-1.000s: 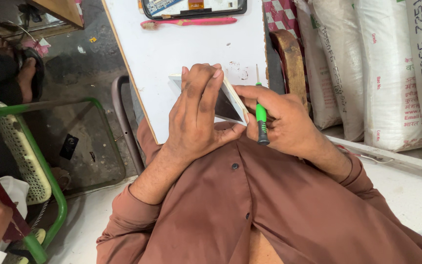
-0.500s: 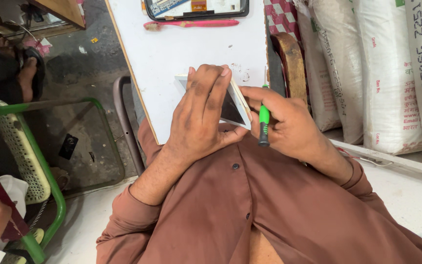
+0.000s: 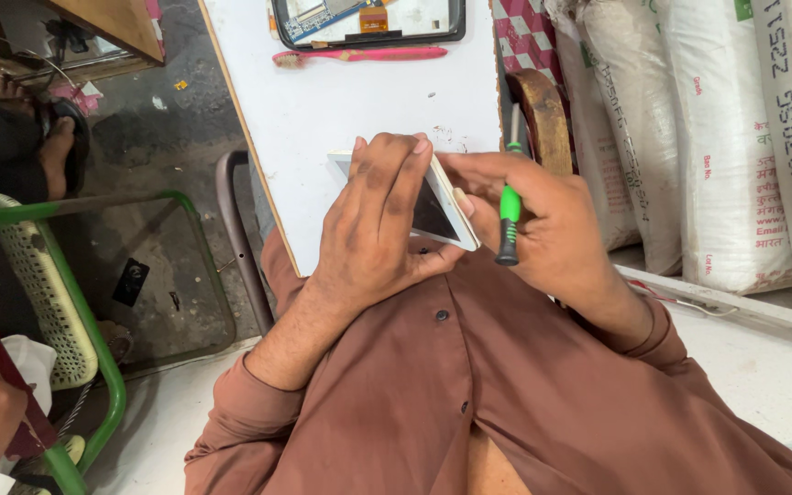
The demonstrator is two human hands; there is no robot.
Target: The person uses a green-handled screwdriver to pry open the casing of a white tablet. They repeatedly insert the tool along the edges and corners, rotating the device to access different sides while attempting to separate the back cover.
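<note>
Far left: green-framed chair (image 3: 93,367) w/ pale mesh back, another person's foot (image 3: 52,151) on the dark floor behind it. Not ours.

Our left hand (image 3: 373,229) lies over the white phone (image 3: 446,206), fingers flat and close together across its face, thumb hooked under the near edge, so it's clamped on the phone. Phone sits tilted at the near edge of the white surface (image 3: 323,101), partly off it, over our lap.

Our right hand (image 3: 543,229) is closed round a green-handled screwdriver (image 3: 509,215), shaft pointing up and away; thumb touches the phone's right edge. We can't see the tip clearly against the wooden armrest (image 3: 543,115).

Risks, our guess: phone held half off the surface edge, so a grip slip drops it to lap or floor. Driver close to the screen; a skid could scratch the glass or jab the left fingers.

Room: bare surface ahead of the hands, free up to the pink toothbrush (image 3: 359,55) and opened device (image 3: 368,18) at the far end. Right side tight: armrest, then white sacks (image 3: 689,137) stacked near. Left edge of surface drops to the floor gap.
</note>
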